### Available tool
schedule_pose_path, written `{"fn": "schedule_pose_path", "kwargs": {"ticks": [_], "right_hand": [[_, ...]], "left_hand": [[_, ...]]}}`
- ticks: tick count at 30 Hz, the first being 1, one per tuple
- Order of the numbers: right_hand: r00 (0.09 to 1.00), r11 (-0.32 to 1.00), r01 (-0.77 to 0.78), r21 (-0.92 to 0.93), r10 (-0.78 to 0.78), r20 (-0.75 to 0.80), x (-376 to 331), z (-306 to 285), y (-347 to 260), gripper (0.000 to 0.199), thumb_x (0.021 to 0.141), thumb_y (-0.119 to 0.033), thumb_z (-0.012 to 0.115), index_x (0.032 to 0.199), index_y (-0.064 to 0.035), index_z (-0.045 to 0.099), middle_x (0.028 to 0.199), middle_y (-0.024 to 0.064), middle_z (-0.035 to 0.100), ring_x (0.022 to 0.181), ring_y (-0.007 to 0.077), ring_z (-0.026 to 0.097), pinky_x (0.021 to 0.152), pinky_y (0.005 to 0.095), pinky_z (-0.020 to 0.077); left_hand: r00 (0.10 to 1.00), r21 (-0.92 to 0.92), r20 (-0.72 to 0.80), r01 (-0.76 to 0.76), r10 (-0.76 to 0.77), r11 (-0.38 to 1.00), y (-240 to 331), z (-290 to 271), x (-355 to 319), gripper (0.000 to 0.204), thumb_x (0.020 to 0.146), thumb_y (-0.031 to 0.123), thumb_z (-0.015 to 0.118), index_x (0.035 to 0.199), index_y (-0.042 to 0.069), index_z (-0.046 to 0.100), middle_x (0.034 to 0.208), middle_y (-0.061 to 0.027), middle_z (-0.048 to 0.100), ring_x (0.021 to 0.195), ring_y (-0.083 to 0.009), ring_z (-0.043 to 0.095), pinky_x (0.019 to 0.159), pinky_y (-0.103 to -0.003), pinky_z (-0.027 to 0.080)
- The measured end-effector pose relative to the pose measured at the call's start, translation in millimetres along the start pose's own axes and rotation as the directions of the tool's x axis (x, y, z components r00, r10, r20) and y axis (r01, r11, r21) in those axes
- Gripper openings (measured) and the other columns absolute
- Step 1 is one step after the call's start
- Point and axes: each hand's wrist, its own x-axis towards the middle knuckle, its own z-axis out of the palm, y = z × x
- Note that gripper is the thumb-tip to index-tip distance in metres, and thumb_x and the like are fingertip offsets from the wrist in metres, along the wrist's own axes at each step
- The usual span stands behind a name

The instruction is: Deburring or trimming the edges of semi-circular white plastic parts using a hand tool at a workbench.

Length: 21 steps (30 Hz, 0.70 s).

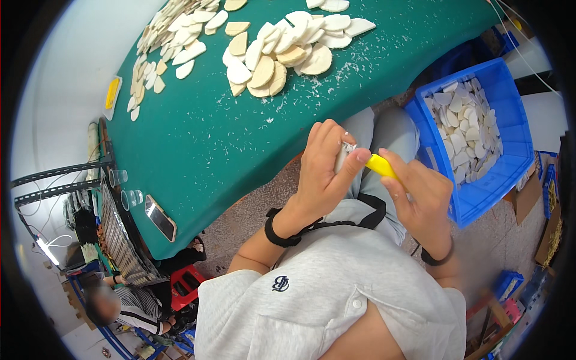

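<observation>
Mid-trim check-in: one on the go, piles either side

So the landmark here was the green table (198, 138). Just off its near edge, over the lap, the left hand (327, 159) was curled around a small white piece (343, 153) — fingers bent, thumb pressing in, most of the piece hidden. The right hand (423, 192) had its thumb and fingers closed on a yellow handle (381, 166), with its front end right by the left thumb. I couldn't make out a blade, but the curly bits on the piece looked like fresh shavings, so I'd call it partway through a trim, not finished.

On the table, near that same edge, was a heap of cream and white pieces (279, 57), mostly rounded or half-round, with loose shavings (318, 87) scattered beside it. A second spread of pieces (180, 39) lay further left on the table. Right of the table stood a blue bin (509, 99) with loads more pale pieces (468, 132) inside.

How far along? Some trimming was clearly done, going by the shavings. Which pile was finished and which was waiting, I honestly couldn't tell — either way, the piece in hand looked like it needed more.
</observation>
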Motion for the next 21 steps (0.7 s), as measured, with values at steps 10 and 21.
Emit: {"fn": "schedule_pose_path", "kwargs": {"ticks": [10,21], "right_hand": [[0.999,0.999,0.009,0.046,-0.011,0.034,0.7,-1.4,-0.4,0.031,0.078,-0.021,0.069,0.106,-0.0099,0.068,0.056,0.0025,0.046,0.043,0.017,0.044,0.041,0.0295,0.034],[1.0,0.999,0.008,0.043,-0.009,0.018,0.8,-1.2,0.6,0.031,0.078,-0.022,0.07,0.107,-0.0102,0.068,0.056,0.0026,0.046,0.043,0.0168,0.044,0.041,0.0293,0.0339]], "left_hand": [[1.0,-0.031,-0.007,0.008,-0.008,0.999,2.1,-1.2,0.6,0.03,0.092,0.031,0.052,0.085,0.002,0.048,0.079,-0.01,0.041,0.073,-0.025,0.037,0.066,-0.035,0.031],[0.999,0.014,0.016,-0.031,0.031,0.999,-0.6,-1.7,0.4,0.029,0.091,0.029,0.054,0.087,0.001,0.049,0.08,-0.0103,0.042,0.073,-0.0257,0.038,0.066,-0.035,0.032]]}}
